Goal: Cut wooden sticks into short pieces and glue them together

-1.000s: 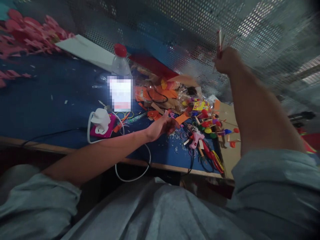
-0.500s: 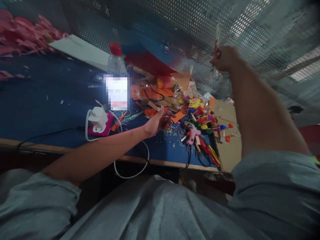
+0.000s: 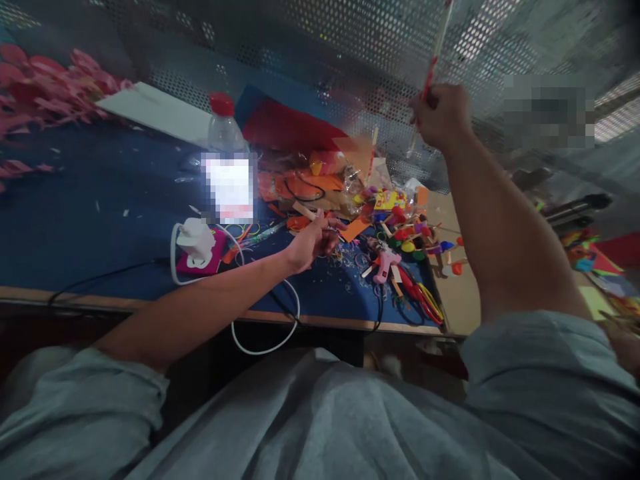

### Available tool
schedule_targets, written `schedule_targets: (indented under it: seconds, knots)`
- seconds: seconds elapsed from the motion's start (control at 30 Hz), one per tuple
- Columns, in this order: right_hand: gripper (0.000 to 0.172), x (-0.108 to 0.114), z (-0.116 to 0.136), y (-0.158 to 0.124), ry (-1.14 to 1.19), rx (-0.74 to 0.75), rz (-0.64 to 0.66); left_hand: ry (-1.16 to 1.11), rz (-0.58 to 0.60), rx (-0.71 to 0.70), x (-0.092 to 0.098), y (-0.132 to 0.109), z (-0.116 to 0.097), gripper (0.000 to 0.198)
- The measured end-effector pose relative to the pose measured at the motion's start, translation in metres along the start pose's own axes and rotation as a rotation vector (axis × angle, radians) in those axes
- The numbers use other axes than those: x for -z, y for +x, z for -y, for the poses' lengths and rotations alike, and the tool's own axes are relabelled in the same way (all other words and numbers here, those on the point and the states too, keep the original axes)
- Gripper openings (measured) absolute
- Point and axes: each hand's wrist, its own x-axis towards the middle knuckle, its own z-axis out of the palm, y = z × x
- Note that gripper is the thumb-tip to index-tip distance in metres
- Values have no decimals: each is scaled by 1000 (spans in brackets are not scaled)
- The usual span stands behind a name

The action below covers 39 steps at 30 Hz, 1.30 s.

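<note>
My right hand [image 3: 441, 115] is raised well above the blue table [image 3: 90, 207], closed round a thin red and white stick [image 3: 434, 50] that points up toward the perforated metal wall. My left hand [image 3: 313, 242] rests low over the table near the craft pile, fingers curled in a pinch on something small I cannot make out. Just right of it lie a pink glue gun [image 3: 384, 262] and colourful craft pieces [image 3: 405, 230].
A plastic bottle with a red cap [image 3: 224, 137] stands behind a white plug on a pink block [image 3: 197, 243] with its looping white cable [image 3: 270, 333]. Red paper [image 3: 290, 127], a white sheet [image 3: 155, 110] and pink cut-outs [image 3: 45, 83] lie further back. Cardboard [image 3: 457, 293] sits at the right.
My right hand has kept its grip and tilted the stick so it reaches higher. The view has shifted slightly. My left hand has stayed near the same spot by the craft pile.
</note>
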Motion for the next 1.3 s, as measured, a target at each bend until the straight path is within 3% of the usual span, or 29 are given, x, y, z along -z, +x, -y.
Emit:
schedule_targets:
  seconds: [0.1,0.13,0.17,0.23,0.33,0.43,0.6,0.7,0.77,0.83,0.93,1.13,1.3]
  knots:
    - [29,16,29,-62,193,-23,104,65,-113,-136,5,5,4,79]
    - [24,23,40,-92,371,-19,150,80,-141,-168,7,7,5,74]
    - [23,31,50,-124,518,-4,205,96,-163,-197,9,8,5,70]
    - [39,46,69,-191,673,35,285,132,-188,-243,10,8,5,69]
    - [48,57,87,-273,606,119,361,231,-159,-301,8,1,2,74]
    - [46,46,95,-321,492,108,349,442,-18,-421,2,-8,1,76]
    - [27,7,109,-347,417,19,361,679,116,-503,-4,-15,0,69]
    - [26,-2,115,-348,443,14,355,711,71,-508,-4,-15,0,62]
    - [36,1,109,-347,468,2,328,718,5,-518,-1,-14,0,60]
    - [45,11,92,-347,471,-41,278,726,-94,-547,3,-12,0,59]
    - [37,32,51,-353,362,-167,185,766,-194,-598,8,-7,1,59]
    - [34,65,-24,-389,105,-464,115,833,-101,-602,9,-5,3,51]
    - [39,69,-55,-424,54,-366,274,860,-63,-524,10,-4,7,53]
